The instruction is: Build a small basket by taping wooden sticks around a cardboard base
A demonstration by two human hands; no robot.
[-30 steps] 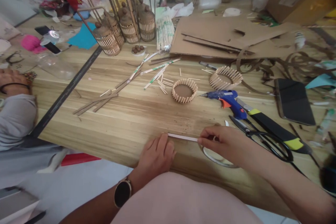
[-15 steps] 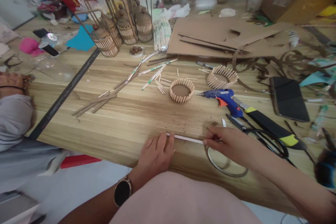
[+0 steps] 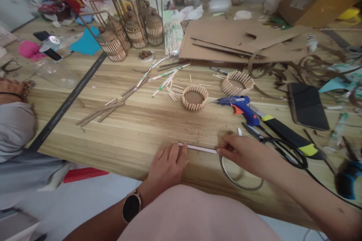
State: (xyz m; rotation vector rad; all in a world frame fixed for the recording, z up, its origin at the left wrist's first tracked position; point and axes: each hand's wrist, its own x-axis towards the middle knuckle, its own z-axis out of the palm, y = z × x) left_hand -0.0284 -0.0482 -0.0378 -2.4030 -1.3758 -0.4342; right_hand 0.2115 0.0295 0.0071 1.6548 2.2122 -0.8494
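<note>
A thin white strip (image 3: 201,148) lies flat near the front edge of the wooden table (image 3: 135,128). My left hand (image 3: 168,165) rests on the table with fingers together, their tips pressing the strip's left end. My right hand (image 3: 241,152) pinches the strip's right end between thumb and fingers. A thin loop of brown strip (image 3: 240,185) curls on the table under my right wrist. Black scissors (image 3: 278,147) and a blue glue gun (image 3: 239,104) lie just beyond my right hand.
Two round stick-walled baskets (image 3: 195,97) (image 3: 236,83) sit mid-table among loose sticks (image 3: 166,81). Finished wicker lanterns (image 3: 132,32), cardboard sheets (image 3: 237,39) and a black phone (image 3: 307,106) lie farther back. Another person's sleeve and hand (image 3: 14,120) are at the left edge.
Both hands stay on the white strip. My right hand slid slightly right, then back a little; the brown loop under the wrist shows more.
</note>
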